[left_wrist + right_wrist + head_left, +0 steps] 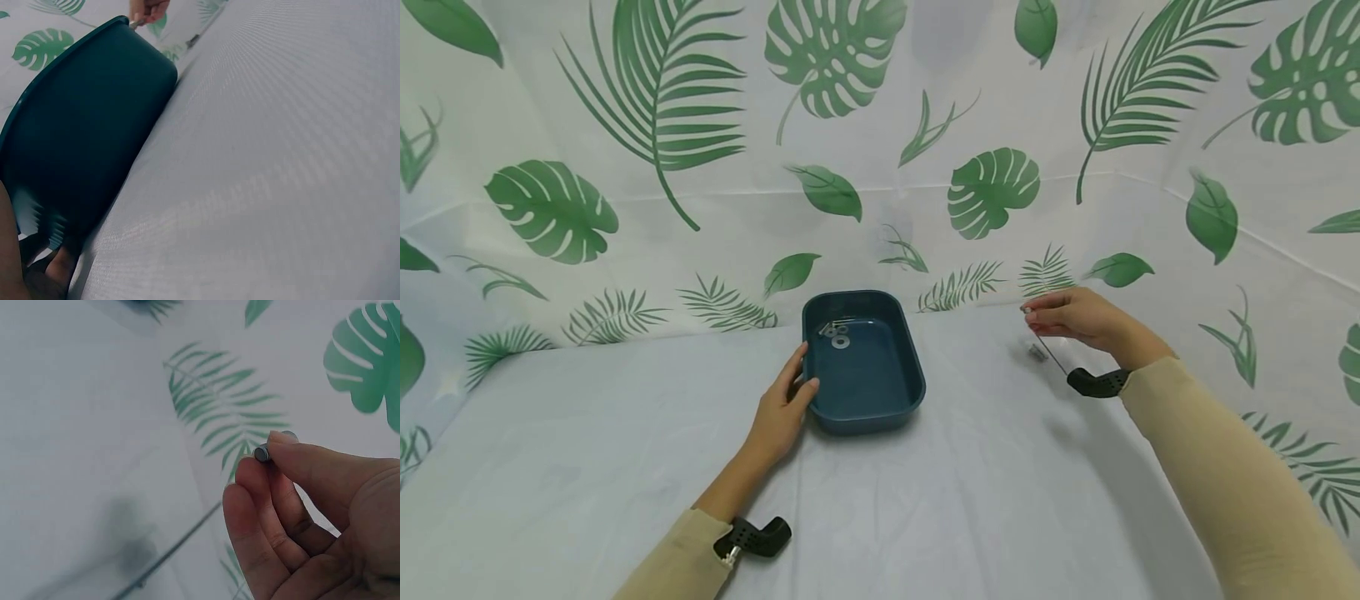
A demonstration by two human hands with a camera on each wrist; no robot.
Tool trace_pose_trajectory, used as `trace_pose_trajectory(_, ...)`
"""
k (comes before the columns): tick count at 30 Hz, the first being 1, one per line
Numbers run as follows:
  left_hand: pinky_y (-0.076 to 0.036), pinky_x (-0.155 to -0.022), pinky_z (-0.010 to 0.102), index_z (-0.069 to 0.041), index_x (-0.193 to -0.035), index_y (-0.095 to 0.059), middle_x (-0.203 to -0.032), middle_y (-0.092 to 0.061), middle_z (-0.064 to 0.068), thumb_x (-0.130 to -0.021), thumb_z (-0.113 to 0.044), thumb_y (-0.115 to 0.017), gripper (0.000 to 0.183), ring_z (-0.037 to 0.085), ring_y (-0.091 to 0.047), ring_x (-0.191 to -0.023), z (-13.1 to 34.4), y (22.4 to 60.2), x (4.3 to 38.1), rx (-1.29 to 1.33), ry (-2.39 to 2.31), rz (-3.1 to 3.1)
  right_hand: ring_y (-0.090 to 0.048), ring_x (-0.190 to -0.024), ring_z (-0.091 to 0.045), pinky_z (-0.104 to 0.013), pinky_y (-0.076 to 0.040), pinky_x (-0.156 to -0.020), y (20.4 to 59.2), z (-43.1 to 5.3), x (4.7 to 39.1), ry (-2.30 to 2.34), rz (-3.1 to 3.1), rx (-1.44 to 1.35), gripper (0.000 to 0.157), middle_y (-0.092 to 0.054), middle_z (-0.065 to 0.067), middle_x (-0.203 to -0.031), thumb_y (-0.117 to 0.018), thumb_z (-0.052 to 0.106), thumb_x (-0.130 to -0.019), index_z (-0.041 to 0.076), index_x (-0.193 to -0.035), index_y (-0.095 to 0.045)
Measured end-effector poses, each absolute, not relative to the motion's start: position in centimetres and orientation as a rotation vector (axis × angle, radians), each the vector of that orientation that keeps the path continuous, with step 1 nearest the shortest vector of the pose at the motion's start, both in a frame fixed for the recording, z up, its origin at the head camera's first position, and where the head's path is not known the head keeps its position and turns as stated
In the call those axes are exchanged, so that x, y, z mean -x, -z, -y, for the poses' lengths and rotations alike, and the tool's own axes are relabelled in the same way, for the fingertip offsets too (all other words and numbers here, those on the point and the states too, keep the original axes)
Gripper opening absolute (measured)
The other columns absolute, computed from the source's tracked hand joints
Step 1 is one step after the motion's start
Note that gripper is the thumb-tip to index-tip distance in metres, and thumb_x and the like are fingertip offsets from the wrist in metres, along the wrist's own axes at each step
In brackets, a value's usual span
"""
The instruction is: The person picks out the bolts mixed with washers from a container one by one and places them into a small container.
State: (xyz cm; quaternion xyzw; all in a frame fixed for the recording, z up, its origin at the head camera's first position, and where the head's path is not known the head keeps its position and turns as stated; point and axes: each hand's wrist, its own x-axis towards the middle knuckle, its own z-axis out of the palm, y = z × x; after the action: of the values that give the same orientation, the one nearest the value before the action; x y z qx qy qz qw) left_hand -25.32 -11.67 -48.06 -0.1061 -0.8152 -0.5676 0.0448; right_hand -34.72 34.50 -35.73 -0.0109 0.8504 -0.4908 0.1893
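A dark blue tray [865,421] stands on the white-covered table. Inside, near its far left corner, lie several small metal parts, among them washers [840,342] and what look like screws [827,329]. My left hand [778,417] holds the tray's left side, thumb over the rim and fingers against the outer wall. Off to the right, above the table, my right hand [1075,321] pinches a small metal cylinder [261,453] between thumb and fingertips. A thin metal rod [169,553] slants down from behind these fingers; whether it joins the cylinder, I cannot tell.
Small blurred metal pieces [1037,352] show below the right hand. A leaf-patterned white curtain [865,225] hangs behind the table [625,467]. Black camera mounts sit on the left wrist [763,537] and the right wrist [1097,383].
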Motion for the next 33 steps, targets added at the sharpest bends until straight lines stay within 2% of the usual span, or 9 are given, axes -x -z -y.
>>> trace_pose_trajectory(7, -0.043, -0.114, 0.054, -0.027, -0.162, -0.027, -0.16, -0.041, 0.016, -0.106, -0.034, -0.052, 0.062, 0.034, -0.054, -0.138, 11.8, 48.1, 25.4, 0.317, 1.73, 2.49, -0.071, -0.095, -0.005, -0.026, -0.059, -0.092, 36.8, -36.7, 34.6, 1.339, -2.415, -0.056, 0.059, -0.069, 0.016, -0.095, -0.061, 0.018, -0.102, -0.012, -0.148, -0.039)
trace_pose_trajectory(12, -0.042, -0.115, 0.055, -0.028, -0.162, -0.027, -0.161, -0.04, 0.016, -0.106, -0.035, -0.052, 0.062, 0.035, -0.052, -0.14, 11.9, 48.3, 25.5, 0.308, 1.728, 2.489, -0.07, -0.09, -0.002, -0.026, -0.059, -0.092, 38.5, -37.9, 34.6, 1.316, -2.403, -0.123, 0.058, -0.072, 0.012, -0.099, -0.059, 0.015, -0.103, -0.013, -0.149, -0.038)
trace_pose_trajectory(22, -0.042, -0.114, 0.055, -0.028, -0.161, -0.028, -0.162, -0.038, 0.016, -0.106, -0.037, -0.051, 0.06, 0.035, -0.05, -0.141, 11.8, 48.5, 25.6, 0.321, 1.741, 2.485, -0.064, -0.085, -0.007, -0.026, -0.059, -0.082, 40.4, -38.2, 34.5, 1.151, -2.449, -0.174, 0.05, -0.068, 0.01, -0.091, -0.062, 0.015, -0.101, -0.012, -0.141, -0.05)
trace_pose_trajectory(26, -0.042, -0.115, 0.055, -0.03, -0.161, -0.028, -0.162, -0.037, 0.015, -0.106, -0.038, -0.051, 0.059, 0.035, -0.05, -0.141, 11.9, 48.4, 25.6, 0.328, 1.747, 2.48, -0.061, -0.084, -0.012, -0.027, -0.057, -0.076, 40.7, -37.9, 34.7, 1.024, -2.53, -0.178, 0.044, -0.067, 0.005, -0.092, -0.061, 0.016, -0.101, -0.011, -0.136, -0.056)
trace_pose_trajectory(33, -0.042, -0.115, 0.055, -0.028, -0.161, -0.029, -0.162, -0.038, 0.015, -0.107, -0.037, -0.05, 0.059, 0.035, -0.05, -0.142, 11.9, 48.4, 25.5, 0.339, 1.765, 2.471, -0.06, -0.084, -0.014, -0.027, -0.055, -0.075, 41.0, -37.8, 35.0, 0.979, -2.558, -0.19, 0.042, -0.068, 0.002, -0.094, -0.061, 0.016, -0.101, -0.009, -0.134, -0.059)
